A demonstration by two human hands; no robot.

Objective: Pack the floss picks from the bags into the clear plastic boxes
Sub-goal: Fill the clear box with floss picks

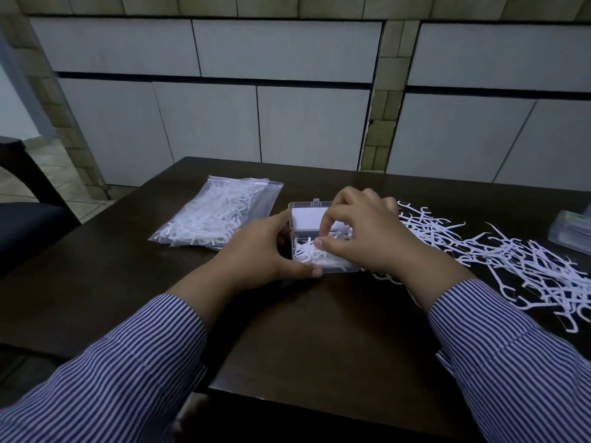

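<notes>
A small clear plastic box (308,220) lies open at the middle of the dark table, its lid flat behind it and white floss picks (305,251) inside. My left hand (259,251) grips the box's left side, thumb on the near edge. My right hand (358,235) hovers over the box with fingers curled down, thumb and forefinger pinching floss picks into it. A clear bag of floss picks (214,215) lies to the left. A loose heap of floss picks (511,260) spreads across the table on the right.
Another clear plastic box (572,231) sits at the far right edge. A dark chair (28,219) stands left of the table (303,330). A tiled wall rises behind the table's far edge.
</notes>
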